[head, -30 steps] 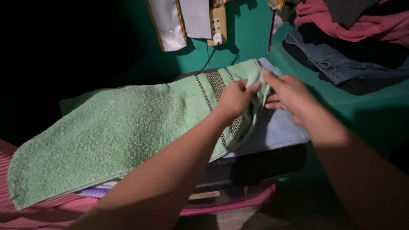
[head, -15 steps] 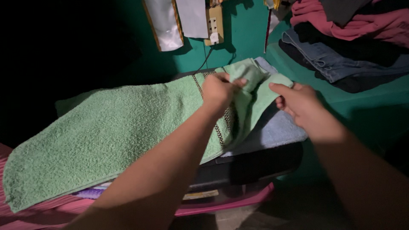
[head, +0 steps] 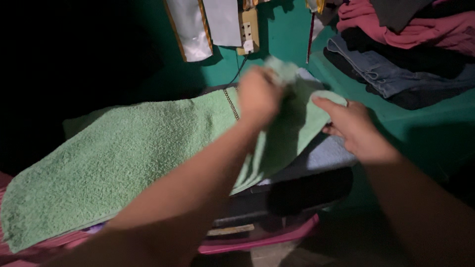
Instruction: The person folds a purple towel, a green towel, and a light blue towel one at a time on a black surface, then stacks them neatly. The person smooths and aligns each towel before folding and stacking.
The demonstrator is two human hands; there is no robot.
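Left hand (head: 258, 95): pinches far towel corner
Right hand (head: 352, 126): grips other corner
Green towel (head: 123, 153): long axis 8-to-2 o'clock, trailing toward 8

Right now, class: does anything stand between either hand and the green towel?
No. The left hand grips the green towel at its lifted end, and the right hand pinches its far corner. Nothing visible lies between.

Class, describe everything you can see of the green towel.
The green towel looks like looped terry cloth, pale green, with a dark patterned stripe near its far end. It lies spread lengthwise over a dark raised surface. The left hand grips and lifts its far end; the right hand pinches a corner.
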